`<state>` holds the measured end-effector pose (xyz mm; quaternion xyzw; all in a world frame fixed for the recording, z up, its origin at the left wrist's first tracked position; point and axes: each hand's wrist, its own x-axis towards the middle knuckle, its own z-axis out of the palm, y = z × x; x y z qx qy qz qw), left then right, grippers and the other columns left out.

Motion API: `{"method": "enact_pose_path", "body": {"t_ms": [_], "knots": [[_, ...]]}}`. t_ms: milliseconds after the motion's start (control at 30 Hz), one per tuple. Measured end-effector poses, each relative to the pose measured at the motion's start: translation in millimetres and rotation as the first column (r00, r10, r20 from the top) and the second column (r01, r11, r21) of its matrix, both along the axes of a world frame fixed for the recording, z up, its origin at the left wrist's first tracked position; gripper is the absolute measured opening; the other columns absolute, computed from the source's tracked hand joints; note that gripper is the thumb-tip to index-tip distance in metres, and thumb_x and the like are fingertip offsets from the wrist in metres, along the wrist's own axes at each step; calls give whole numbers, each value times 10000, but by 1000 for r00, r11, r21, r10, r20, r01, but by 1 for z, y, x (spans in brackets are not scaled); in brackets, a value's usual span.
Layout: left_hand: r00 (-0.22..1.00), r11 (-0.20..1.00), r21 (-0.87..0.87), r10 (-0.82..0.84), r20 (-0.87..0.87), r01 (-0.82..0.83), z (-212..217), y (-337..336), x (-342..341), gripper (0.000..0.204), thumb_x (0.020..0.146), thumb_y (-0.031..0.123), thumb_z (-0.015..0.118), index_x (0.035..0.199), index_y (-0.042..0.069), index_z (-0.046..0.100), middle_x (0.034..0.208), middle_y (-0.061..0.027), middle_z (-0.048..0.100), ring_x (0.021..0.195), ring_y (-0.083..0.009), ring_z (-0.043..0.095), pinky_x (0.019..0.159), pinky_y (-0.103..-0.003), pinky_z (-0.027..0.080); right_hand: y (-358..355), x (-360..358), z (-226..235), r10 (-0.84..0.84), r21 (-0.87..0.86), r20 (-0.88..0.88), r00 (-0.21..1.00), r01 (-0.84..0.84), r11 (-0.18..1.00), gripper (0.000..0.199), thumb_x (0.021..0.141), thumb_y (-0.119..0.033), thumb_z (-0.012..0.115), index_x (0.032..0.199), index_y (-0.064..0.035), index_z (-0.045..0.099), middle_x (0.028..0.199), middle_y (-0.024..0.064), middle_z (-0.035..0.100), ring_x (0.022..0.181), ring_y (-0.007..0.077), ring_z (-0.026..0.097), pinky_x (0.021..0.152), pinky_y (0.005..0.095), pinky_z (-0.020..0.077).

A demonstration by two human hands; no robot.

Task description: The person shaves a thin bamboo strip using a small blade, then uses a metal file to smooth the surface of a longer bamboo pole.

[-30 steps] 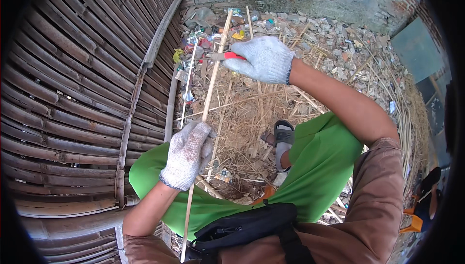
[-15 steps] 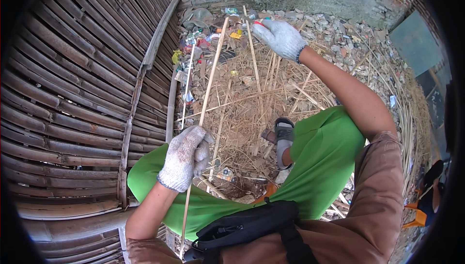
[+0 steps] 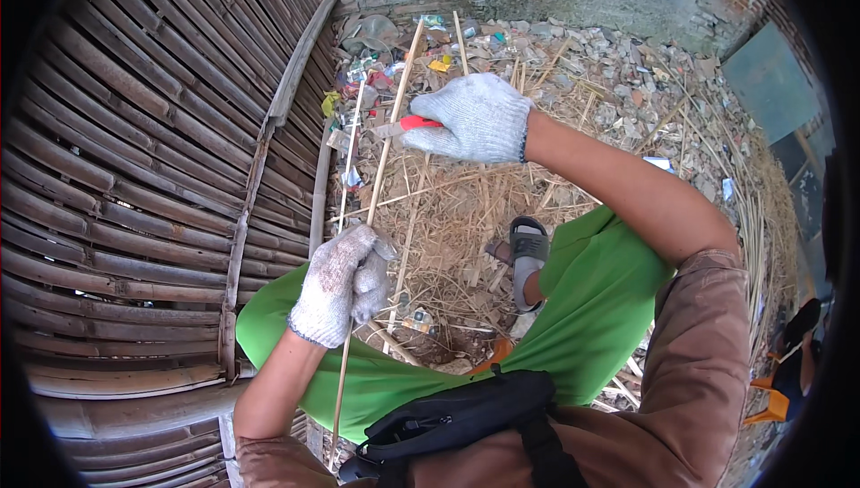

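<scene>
L gloved hand (image 3: 336,282) clamped on bamboo strip (image 3: 382,174), R hand (image 3: 475,120) at its 1 o'clock, gripping red-hdl knife (image 3: 417,122) across strip

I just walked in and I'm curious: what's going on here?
Someone's gloved left hand grips a long, thin strip. Their gloved right hand holds a red-handled knife, which crosses the strip beyond the left hand; whether it touches is hard to tell. Straw-like scraps lie below.
</scene>
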<state>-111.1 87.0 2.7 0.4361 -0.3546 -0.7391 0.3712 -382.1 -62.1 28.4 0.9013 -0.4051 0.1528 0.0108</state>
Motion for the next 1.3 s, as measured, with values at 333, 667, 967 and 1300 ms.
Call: {"method": "enact_pose_path", "body": {"t_ms": [333, 667, 967, 1300], "knots": [[989, 1000, 7, -2, -148, 3, 5, -8, 7, 338, 1121, 332, 532, 989, 41, 644, 582, 29, 425, 415, -110, 327, 400, -297, 300, -27, 5, 6, -61, -144, -74, 995, 50, 988, 508, 1050, -610, 528, 1073, -136, 711, 859, 176, 731, 837, 395, 743, 710, 537, 583], [980, 987, 29, -150, -130, 155, -1, 9, 18, 381, 1127, 351, 519, 1004, 20, 663, 574, 33, 403, 412, -113, 337, 402, -295, 297, -105, -115, -3, -559, -24, 190, 807, 573, 819, 712, 1052, -699, 417, 1140, -74, 747, 1052, 227, 770, 1029, 436, 729, 909, 541, 564], [937, 972, 122, -156, -314, 203, -19, 4, 30, 388, 1128, 363, 499, 1036, 25, 668, 548, 50, 385, 396, -99, 339, 410, -296, 305, -41, -42, -9, -173, -16, 154, 973, 177, 984, 628, 1064, -663, 444, 1089, -94, 710, 968, 211, 756, 915, 446, 729, 821, 561, 562], [826, 939, 166, -171, -537, 302, -23, 0, 28, 366, 1135, 380, 495, 1097, 52, 653, 578, 79, 403, 393, -80, 339, 429, -287, 320, 10, 1, -14, 105, 23, 65, 992, -106, 994, 504, 1054, -593, 532, 1031, -120, 706, 816, 169, 737, 780, 411, 732, 696, 526, 584]]}}
